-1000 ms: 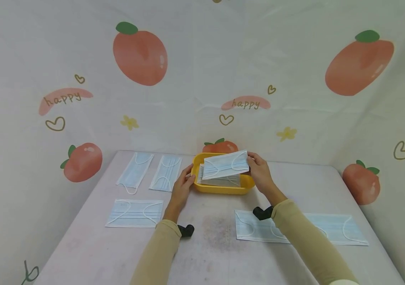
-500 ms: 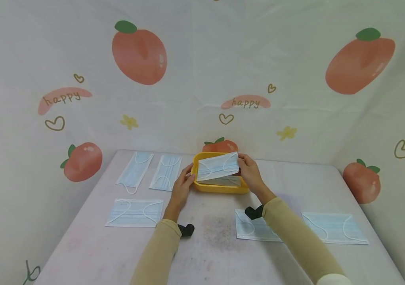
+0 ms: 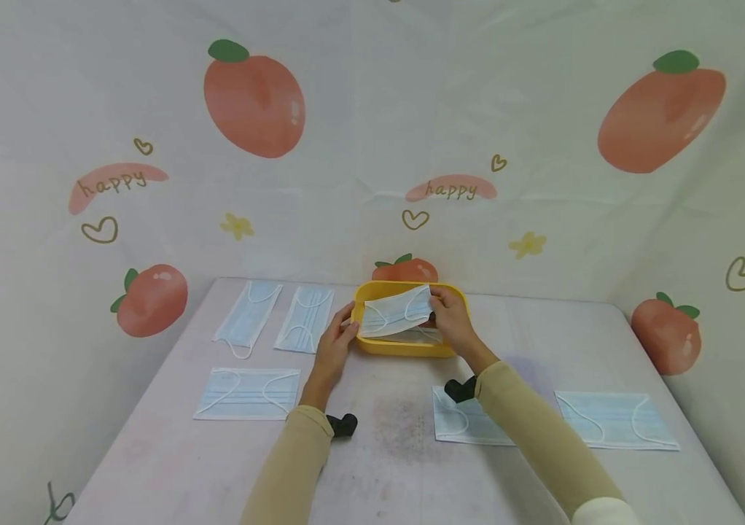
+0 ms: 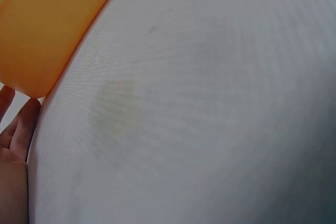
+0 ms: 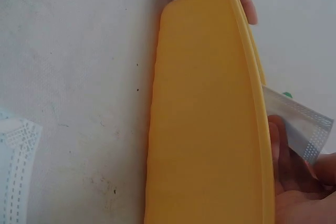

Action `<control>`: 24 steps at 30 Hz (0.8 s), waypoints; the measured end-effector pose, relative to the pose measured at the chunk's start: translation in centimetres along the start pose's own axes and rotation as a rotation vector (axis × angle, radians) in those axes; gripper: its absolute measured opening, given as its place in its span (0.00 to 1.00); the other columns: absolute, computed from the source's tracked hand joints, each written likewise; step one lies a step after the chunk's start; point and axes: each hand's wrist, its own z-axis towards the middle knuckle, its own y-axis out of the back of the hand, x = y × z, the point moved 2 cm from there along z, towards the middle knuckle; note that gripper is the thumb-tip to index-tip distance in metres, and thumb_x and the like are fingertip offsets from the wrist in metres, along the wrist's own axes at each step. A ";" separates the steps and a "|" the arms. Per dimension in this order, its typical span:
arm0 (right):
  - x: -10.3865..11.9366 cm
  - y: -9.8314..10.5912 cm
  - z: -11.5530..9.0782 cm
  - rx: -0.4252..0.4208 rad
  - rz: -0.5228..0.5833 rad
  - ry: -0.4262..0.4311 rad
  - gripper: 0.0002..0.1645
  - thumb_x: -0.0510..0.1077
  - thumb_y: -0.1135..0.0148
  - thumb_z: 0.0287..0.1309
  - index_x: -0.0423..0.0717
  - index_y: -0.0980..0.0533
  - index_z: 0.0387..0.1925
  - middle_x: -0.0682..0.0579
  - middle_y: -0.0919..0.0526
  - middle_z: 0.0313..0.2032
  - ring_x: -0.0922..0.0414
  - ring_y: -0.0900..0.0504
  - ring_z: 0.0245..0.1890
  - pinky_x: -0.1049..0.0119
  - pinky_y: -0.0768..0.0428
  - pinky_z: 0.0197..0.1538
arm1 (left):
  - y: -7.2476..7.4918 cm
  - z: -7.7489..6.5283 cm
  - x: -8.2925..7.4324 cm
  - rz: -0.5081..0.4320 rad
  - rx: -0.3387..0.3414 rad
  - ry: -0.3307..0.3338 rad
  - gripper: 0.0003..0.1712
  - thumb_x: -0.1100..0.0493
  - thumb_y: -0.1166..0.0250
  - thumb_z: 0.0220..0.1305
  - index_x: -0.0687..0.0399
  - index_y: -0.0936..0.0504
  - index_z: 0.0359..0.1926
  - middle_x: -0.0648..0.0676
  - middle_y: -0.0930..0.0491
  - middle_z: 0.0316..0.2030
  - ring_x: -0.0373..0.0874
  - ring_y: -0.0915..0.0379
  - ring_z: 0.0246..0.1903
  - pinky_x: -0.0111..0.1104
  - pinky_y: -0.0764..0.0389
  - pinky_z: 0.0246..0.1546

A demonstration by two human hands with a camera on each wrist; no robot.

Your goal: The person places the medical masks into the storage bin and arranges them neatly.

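Note:
In the head view, a yellow plastic tray (image 3: 405, 350) stands at the back middle of the table, with face masks (image 3: 412, 336) lying inside. My left hand (image 3: 333, 350) grips its left end, thumb over the rim in the right wrist view. Between thumb and fingers my right hand (image 3: 454, 324) pinches the right end of a light blue face mask (image 3: 394, 312). This mask lies tilted over the tray, its left end down inside the rim. From the right wrist, the mask's pale end (image 5: 310, 124) shows behind the tray wall (image 5: 210, 103), beside my right fingers.
Left of the tray, two masks (image 3: 248, 313) (image 3: 305, 317) lie lengthwise, and another mask (image 3: 248, 394) lies crosswise nearer. On the right are a mask (image 3: 474, 423) partly under my right forearm and a mask (image 3: 618, 419) beyond it. A fruit-printed cloth (image 3: 359, 146) hangs behind.
My right hand has moved left and slightly down, bringing the pinched mask from above the tray's right side to low over its left part. The left hand stays on the tray.

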 end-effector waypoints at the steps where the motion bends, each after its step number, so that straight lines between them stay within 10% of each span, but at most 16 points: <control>1: 0.0 0.0 0.0 -0.001 -0.022 -0.008 0.27 0.44 0.61 0.81 0.41 0.37 0.74 0.38 0.23 0.62 0.54 0.17 0.47 0.54 0.15 0.57 | 0.0 0.0 0.0 0.004 -0.002 -0.006 0.26 0.48 0.47 0.78 0.29 0.33 0.73 0.49 0.31 0.73 0.53 0.29 0.66 0.54 0.31 0.72; 13: 0.7 0.4 -0.6 0.050 -0.304 -0.145 0.39 0.54 0.50 0.76 0.46 0.49 0.80 0.39 0.37 0.75 0.41 0.35 0.72 0.43 0.37 0.77 | 0.1 0.0 0.2 -0.005 0.002 0.001 0.25 0.46 0.46 0.77 0.26 0.33 0.72 0.47 0.31 0.72 0.52 0.29 0.65 0.53 0.31 0.72; 24: 1.1 0.4 -1.3 0.126 -0.563 -0.013 0.52 0.56 0.43 0.71 0.42 0.59 0.81 0.39 0.52 0.81 0.40 0.49 0.80 0.42 0.48 0.80 | -0.2 0.2 0.3 -0.013 -0.013 -0.017 0.26 0.47 0.45 0.77 0.28 0.32 0.73 0.49 0.30 0.72 0.52 0.28 0.64 0.52 0.29 0.70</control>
